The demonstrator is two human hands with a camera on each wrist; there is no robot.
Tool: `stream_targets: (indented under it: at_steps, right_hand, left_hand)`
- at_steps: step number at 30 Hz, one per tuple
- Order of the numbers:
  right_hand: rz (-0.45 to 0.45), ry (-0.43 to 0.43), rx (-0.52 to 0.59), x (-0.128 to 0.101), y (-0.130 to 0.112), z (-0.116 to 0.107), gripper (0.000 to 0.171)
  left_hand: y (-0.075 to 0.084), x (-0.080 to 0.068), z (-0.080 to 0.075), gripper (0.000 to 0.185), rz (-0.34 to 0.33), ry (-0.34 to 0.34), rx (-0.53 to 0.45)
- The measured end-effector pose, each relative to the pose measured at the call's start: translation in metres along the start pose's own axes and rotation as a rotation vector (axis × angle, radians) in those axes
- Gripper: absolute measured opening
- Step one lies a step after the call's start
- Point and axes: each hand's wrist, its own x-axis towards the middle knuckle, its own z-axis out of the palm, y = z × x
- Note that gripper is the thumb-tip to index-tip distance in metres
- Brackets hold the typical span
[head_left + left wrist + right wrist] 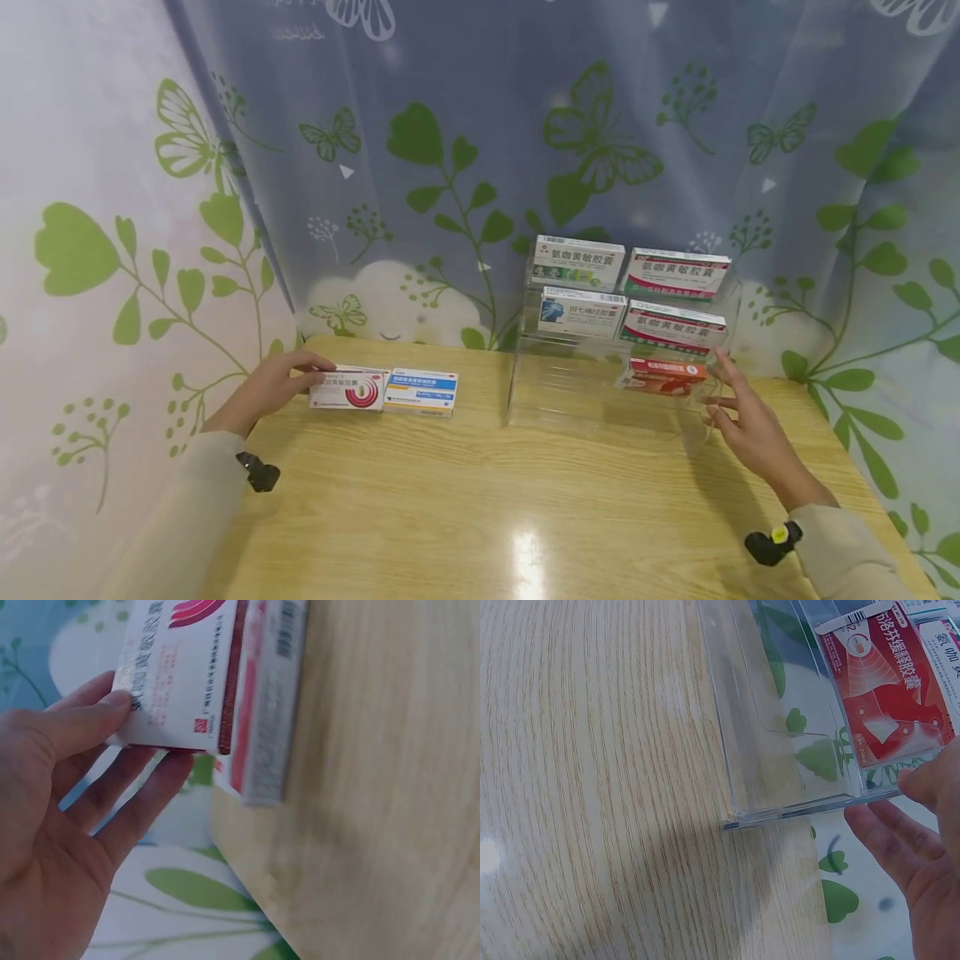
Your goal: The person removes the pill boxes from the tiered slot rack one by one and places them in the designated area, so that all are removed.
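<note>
At the table's left, my left hand (273, 387) pinches a white medicine box (348, 390) with red arcs, thumb on its front and fingers behind. The left wrist view shows that box (184, 682) close against another white box with a red stripe (266, 712). Right beside it is a blue-and-white medicine box (422, 392). My right hand (757, 433) holds the right side panel of a clear tiered display rack (570, 400). In the right wrist view, the thumb lies over the panel's edge and the fingers are outside it. Nearest that hand is a red medicine box (892, 690) on the rack.
On the rack's upper tiers stand several white boxes, among them a green-marked one (577, 262), one with a blue picture (581, 312) and a green-and-red one (675, 275). A patterned curtain (465, 100) hangs behind the wooden table (420, 500) and along its sides.
</note>
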Motion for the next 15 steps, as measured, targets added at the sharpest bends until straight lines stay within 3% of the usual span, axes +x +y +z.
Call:
stream_targets:
  at_steps: [8,11,15]
  right_hand:
    - [0.0,0.001,-0.001,0.0,0.0,0.0,0.1]
    - [0.005,-0.001,-0.002,0.001,0.0,0.0,0.1]
    - [0.015,-0.01,-0.012,0.001,0.0,-0.001,0.101]
  left_hand:
    - [-0.026,-0.008,0.012,0.021,-0.036,-0.158,-0.091]
    - [-0.032,-0.009,0.018,0.02,-0.055,-0.163,-0.088]
    - [-0.035,-0.009,0.026,0.02,-0.083,-0.117,-0.039]
